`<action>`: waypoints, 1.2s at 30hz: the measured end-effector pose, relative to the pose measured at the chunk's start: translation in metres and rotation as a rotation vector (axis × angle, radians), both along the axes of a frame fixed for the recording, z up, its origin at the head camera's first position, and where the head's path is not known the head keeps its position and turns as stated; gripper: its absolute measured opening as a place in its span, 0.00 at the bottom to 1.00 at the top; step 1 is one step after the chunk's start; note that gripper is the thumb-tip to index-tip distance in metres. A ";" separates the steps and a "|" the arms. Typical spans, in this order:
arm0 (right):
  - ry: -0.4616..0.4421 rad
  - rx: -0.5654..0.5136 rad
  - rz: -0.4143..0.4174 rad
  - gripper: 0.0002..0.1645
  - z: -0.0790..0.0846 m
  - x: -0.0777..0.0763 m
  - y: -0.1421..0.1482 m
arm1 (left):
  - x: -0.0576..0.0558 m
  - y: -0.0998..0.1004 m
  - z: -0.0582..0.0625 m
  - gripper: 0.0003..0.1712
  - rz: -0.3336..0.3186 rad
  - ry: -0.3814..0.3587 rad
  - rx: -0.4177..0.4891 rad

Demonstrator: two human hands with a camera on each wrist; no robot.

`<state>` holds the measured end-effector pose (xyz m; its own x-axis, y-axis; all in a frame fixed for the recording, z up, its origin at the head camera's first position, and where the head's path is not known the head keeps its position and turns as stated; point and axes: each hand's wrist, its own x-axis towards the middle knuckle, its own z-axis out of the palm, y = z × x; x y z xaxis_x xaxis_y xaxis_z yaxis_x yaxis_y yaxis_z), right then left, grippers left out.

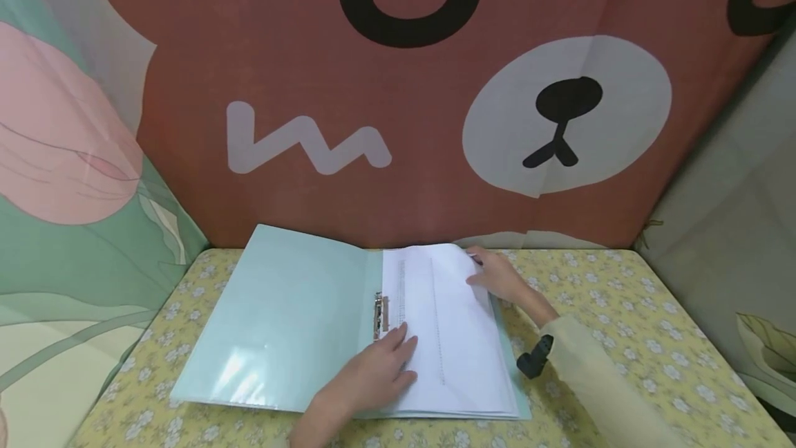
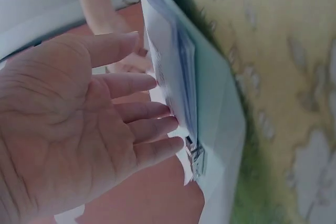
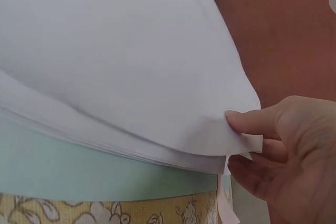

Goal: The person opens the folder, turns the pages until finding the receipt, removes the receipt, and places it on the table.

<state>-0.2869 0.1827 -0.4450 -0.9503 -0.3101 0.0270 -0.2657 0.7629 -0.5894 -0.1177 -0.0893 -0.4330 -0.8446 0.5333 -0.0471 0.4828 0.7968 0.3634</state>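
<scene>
An open light-green file folder (image 1: 292, 316) lies on the table, a stack of white paper sheets (image 1: 463, 351) on its right side. A metal clip (image 1: 381, 315) stands at the fold, by the sheets' left edge. My left hand (image 1: 373, 372) rests with extended fingers on the paper's left part near the clip; in the left wrist view its fingertips (image 2: 176, 124) are at the sheets. At the far right corner, my right hand (image 1: 497, 274) pinches the top sheet (image 3: 157, 77) between thumb and fingers. That corner is lifted off the stack, as the right wrist view shows.
A yellow flowered cloth (image 1: 647, 344) covers the table. Behind its far edge hangs a reddish-brown curtain (image 1: 423, 192) with a bear face. A black device (image 1: 535, 358) sits at the right wrist, beside the folder's right edge.
</scene>
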 end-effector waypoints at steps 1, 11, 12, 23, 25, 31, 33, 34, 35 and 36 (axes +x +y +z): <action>0.000 -0.012 -0.005 0.34 0.001 0.000 0.000 | 0.001 0.002 -0.002 0.31 0.003 -0.009 -0.011; -0.016 -0.227 -0.193 0.32 0.005 0.000 0.006 | 0.007 0.011 -0.007 0.35 0.025 -0.058 -0.088; -0.030 -0.259 -0.221 0.32 0.005 -0.001 0.006 | 0.007 0.012 -0.007 0.35 0.025 -0.064 -0.093; -0.289 -0.497 -0.322 0.26 0.014 -0.002 0.011 | 0.004 0.009 -0.006 0.34 0.041 -0.102 -0.061; -0.354 -0.564 -0.304 0.23 0.019 -0.001 0.012 | 0.005 0.008 -0.007 0.34 0.059 -0.111 -0.019; -0.469 -0.721 -0.236 0.23 0.032 0.001 0.009 | 0.006 0.006 -0.003 0.33 0.099 -0.105 0.122; -0.505 -0.777 -0.196 0.22 0.036 0.001 0.007 | 0.006 0.006 -0.002 0.34 0.106 -0.110 0.160; -0.525 -0.805 -0.171 0.21 0.038 0.002 0.006 | 0.007 0.006 -0.002 0.34 0.111 -0.120 0.177; -0.546 -0.831 -0.154 0.19 0.040 0.002 0.005 | 0.007 0.006 -0.002 0.35 0.115 -0.130 0.190; -0.566 -0.860 -0.133 0.18 0.042 0.002 0.003 | 0.007 0.006 -0.002 0.35 0.118 -0.138 0.202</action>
<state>-0.2852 0.1859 -0.4030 -0.9181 -0.2890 -0.2713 0.2749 0.0289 -0.9610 -0.1107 -0.0837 -0.4354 -0.8943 0.4421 -0.0689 0.3258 0.7489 0.5771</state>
